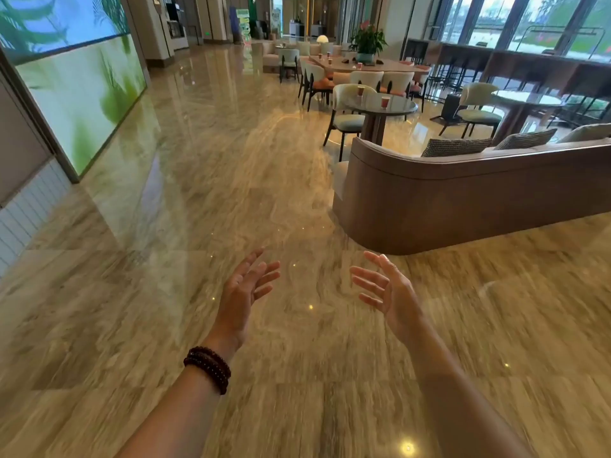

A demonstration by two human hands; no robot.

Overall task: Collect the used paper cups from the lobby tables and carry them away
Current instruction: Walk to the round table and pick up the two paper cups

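Two red paper cups stand on a round glass table (401, 109) far ahead to the right: one cup (385, 102) near its middle, another cup (360, 90) at its far left edge. More small red cups (359, 65) sit on the long table (390, 65) further back. My left hand (243, 294), with a dark bead bracelet on the wrist, and my right hand (388, 294) are held out low over the floor, palms facing each other, fingers apart, both holding nothing and far from every cup.
A curved brown sofa back (463, 200) with cushions stands between me and the round table. Pale chairs (347, 117) surround the tables. A glossy marble floor runs ahead on the left beside a lit screen wall (82, 94). A bar counter with stools (529, 66) lines the windows.
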